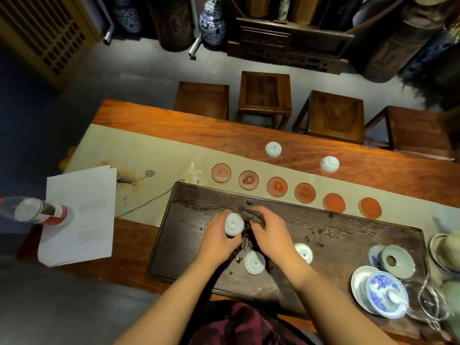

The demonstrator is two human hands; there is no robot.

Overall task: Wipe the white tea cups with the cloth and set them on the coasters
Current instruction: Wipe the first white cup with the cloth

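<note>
Your left hand (pixel 219 235) is wrapped around an upturned white cup (pixel 234 224), foot showing, and your right hand (pixel 268 235) just beside it is closed on the dark cloth (pixel 251 215), pressed to the cup's side above the dark tray (pixel 348 247). Nearer you than your hands, two more cups (pixel 254 262) sit upside down on the tray. Beyond your hands a row of six round coasters (pixel 276 186) lies bare on the runner (pixel 149 150), and farther still two cups (pixel 273 149) rest on the table (pixel 199 120).
</note>
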